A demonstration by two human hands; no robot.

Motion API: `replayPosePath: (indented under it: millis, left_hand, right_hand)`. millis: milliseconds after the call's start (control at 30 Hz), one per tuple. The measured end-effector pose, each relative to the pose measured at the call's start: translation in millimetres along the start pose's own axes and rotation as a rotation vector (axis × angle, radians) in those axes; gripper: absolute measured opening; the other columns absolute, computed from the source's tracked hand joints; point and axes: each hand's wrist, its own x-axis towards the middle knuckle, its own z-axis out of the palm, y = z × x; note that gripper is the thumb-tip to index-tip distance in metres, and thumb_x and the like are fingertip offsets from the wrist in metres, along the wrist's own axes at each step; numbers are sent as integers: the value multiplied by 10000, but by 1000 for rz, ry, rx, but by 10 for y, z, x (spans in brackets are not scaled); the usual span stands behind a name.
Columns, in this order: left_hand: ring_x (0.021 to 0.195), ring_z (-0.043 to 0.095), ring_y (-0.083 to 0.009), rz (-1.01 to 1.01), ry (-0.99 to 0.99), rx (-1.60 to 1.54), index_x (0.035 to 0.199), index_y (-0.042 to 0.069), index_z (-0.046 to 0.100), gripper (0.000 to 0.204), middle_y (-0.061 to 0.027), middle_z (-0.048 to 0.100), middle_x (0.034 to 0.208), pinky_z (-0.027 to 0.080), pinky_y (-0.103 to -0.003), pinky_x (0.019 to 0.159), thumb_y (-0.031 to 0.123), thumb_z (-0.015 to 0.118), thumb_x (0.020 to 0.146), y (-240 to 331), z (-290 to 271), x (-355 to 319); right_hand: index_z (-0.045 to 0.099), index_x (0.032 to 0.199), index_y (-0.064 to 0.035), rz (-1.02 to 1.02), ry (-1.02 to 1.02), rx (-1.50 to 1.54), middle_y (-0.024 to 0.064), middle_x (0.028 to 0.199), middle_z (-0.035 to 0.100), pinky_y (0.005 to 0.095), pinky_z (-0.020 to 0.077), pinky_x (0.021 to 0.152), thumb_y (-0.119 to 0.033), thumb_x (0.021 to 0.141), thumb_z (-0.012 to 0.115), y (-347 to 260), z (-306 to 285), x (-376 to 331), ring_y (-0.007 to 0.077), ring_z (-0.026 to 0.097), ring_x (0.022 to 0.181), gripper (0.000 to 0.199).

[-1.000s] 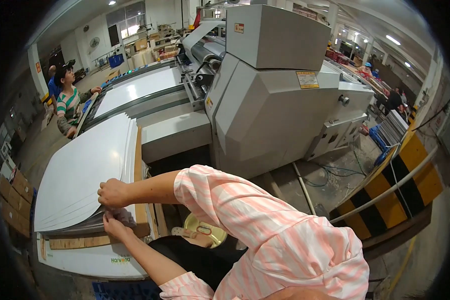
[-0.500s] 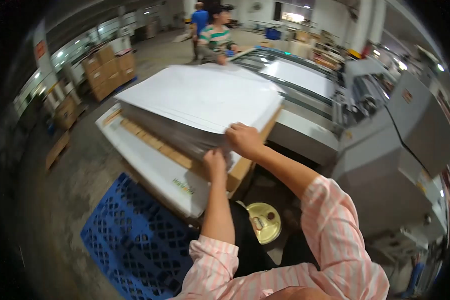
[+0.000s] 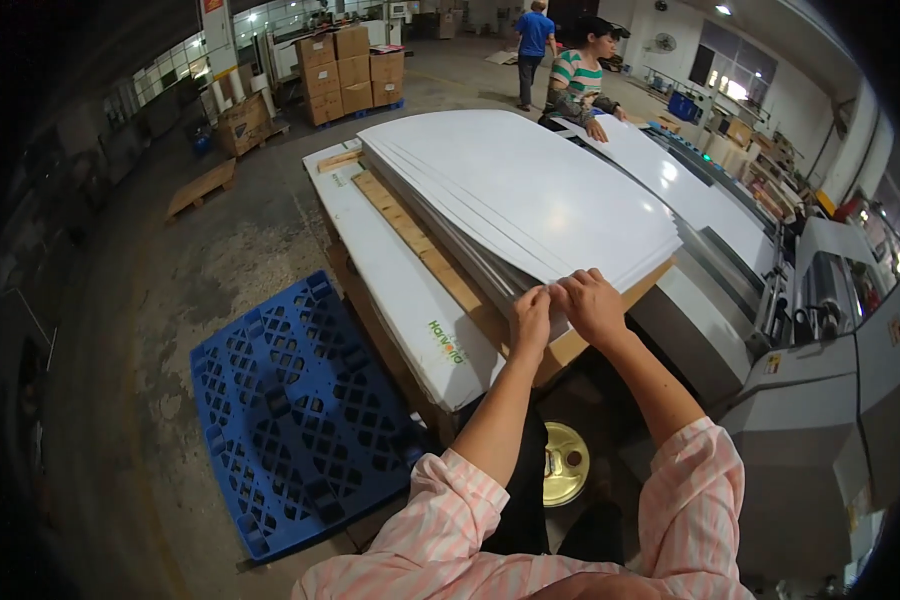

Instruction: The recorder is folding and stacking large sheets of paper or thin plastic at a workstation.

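Observation:
A tall stack of large glossy white sheets [image 3: 530, 185] stands in front of me on wooden slats [image 3: 425, 245] above a white boxed pack [image 3: 385, 270]. At its near corner my left hand [image 3: 532, 320] is closed on the edge of the upper sheets, which lift slightly there. Right beside it, my right hand [image 3: 588, 302] pinches the same corner from above, fingers curled over the edge. The two hands almost touch. How many sheets lie between the fingers is hidden.
A blue plastic pallet [image 3: 305, 400] lies at the left, and a grey machine [image 3: 810, 440] stands close on my right. A co-worker [image 3: 585, 85] handles a white sheet [image 3: 660, 165] across the stack. Stacked cartons [image 3: 350, 75] and another person [image 3: 535, 45] are farther back. A yellowish drum [image 3: 565, 465] sits below my arms.
The view has swung left. My left hand has come up from lower on the stack's side to the sheet corner, beside my right hand. The co-worker now has hands on a sheet.

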Motion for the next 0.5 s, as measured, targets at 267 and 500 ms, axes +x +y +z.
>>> replayPosePath:
  millis: [267,500]
  left_hand:
    - [771,550,-137,5,48,-5,1100,36,607,331,-55,610,922,444,-258,700,284,504,907,-12,49,31]
    - [675,560,-144,-51,38,277,1014,36,649,226,-72,613,783,453,-278,577,99,536,829,-94,-34,20]
  right_hand:
    - [642,815,-90,4,-80,39,73,786,609,384,469,661,-174,754,603,142,-75,163,286,571,787,111]
    - [627,779,-115,104,223,30,61,744,584,386,469,613,-125,783,561,91,-408,376,266,587,768,67]
